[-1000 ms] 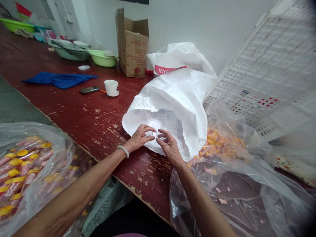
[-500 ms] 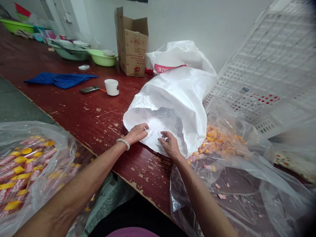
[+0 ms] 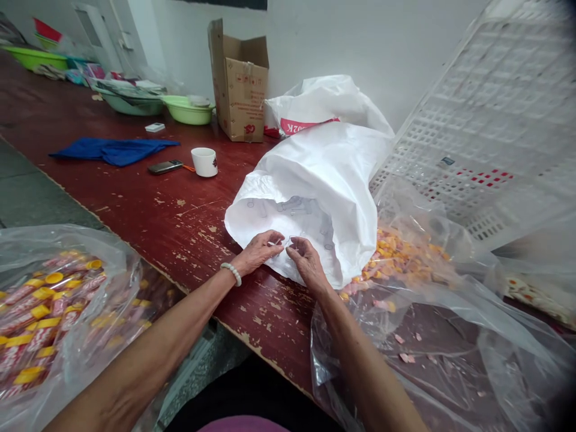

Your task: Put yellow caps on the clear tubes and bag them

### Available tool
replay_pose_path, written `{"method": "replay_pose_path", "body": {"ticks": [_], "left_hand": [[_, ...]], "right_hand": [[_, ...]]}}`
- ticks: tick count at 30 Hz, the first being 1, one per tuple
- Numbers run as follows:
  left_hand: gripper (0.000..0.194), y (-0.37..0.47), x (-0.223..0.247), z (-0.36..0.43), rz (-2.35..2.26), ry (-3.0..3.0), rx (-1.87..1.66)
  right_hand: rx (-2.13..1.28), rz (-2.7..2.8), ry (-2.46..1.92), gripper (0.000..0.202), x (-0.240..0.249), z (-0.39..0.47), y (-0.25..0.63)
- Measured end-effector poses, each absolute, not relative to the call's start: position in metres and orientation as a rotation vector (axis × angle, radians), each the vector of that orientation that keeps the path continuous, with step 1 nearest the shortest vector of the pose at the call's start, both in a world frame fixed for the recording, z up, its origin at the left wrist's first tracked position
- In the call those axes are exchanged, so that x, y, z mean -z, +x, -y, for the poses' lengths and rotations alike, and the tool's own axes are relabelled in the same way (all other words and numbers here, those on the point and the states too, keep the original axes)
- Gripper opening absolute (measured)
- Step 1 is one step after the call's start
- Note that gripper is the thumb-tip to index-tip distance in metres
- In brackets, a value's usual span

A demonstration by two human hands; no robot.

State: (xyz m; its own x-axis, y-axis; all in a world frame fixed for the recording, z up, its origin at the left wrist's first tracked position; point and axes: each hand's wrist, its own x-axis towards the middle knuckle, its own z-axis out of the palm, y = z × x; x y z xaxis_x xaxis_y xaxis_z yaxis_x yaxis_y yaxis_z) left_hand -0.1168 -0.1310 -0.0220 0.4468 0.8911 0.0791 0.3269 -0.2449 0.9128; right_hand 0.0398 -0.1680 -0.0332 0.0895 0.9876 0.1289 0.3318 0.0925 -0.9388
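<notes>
The mouth of a white woven sack (image 3: 315, 162) faces me on the red table, and several clear plastic tubes (image 3: 294, 205) lie inside it. At this opening my left hand (image 3: 258, 251), with a beaded bracelet at the wrist, is closed on a clear plastic tube (image 3: 276, 243). My right hand (image 3: 306, 261) is beside it, thumb and fingers pinched around a small clear plastic piece (image 3: 289, 242) whose full shape is hidden. The fingertips of both hands are almost touching.
Left, a plastic bag holds yellow-capped filled tubes (image 3: 38, 324). Right, yellow and pink pieces (image 3: 405, 255) lie on clear sheeting below a leaning white crate (image 3: 477, 120). A white cup (image 3: 204, 162), phone (image 3: 165, 167), blue cloth (image 3: 112, 151), green basin (image 3: 188, 110) and cardboard box (image 3: 243, 90) stand farther back.
My hands have come closer together at the sack's mouth. The left moved right with its clear tube, and the right hand's fingers have drawn into a tighter pinch.
</notes>
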Motion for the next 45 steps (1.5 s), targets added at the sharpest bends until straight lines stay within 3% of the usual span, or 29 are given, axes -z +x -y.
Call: {"method": "replay_pose_path", "body": {"ticks": [3,7,13,23,28,34,37,39,41,45], "left_hand": [[0.036,-0.119,0.023,0.141,-0.69,1.307,-0.887],[0.051,-0.118,0.021,0.149,-0.496,1.059,-0.896],[0.061,-0.115,0.021,0.154,-0.453,0.992,-0.839],[0.065,-0.107,0.021,0.172,-0.42,0.961,-0.726],[0.064,-0.093,0.028,0.18,-0.473,1.052,-0.886],[0.053,-0.076,0.022,0.197,-0.515,1.066,-0.933],[0.053,-0.078,0.014,0.208,-0.536,0.985,-0.934],[0.053,-0.082,0.012,0.216,-0.545,0.962,-0.924],[0.052,-0.084,0.012,0.225,-0.534,0.97,-0.917],[0.051,-0.071,0.014,0.246,-0.515,1.047,-0.849]], "right_hand": [[-1.013,1.344,-1.191,0.042,0.025,0.176,0.032],[-0.944,1.356,-1.201,0.046,0.023,0.183,0.026],[-0.755,1.55,-1.385,0.049,0.025,0.188,0.036],[-0.844,1.57,-1.359,0.074,0.007,0.2,0.034],[-0.711,1.597,-1.435,0.076,0.015,0.204,0.03],[-0.485,1.748,-1.468,0.07,-0.007,0.244,0.054],[-0.202,1.558,-1.48,0.046,-0.015,0.289,0.099],[-0.008,1.298,-1.592,0.029,-0.009,0.318,0.144],[0.087,1.128,-1.807,0.027,0.004,0.336,0.19],[0.101,1.484,-2.093,0.027,0.031,0.332,0.236]]}}
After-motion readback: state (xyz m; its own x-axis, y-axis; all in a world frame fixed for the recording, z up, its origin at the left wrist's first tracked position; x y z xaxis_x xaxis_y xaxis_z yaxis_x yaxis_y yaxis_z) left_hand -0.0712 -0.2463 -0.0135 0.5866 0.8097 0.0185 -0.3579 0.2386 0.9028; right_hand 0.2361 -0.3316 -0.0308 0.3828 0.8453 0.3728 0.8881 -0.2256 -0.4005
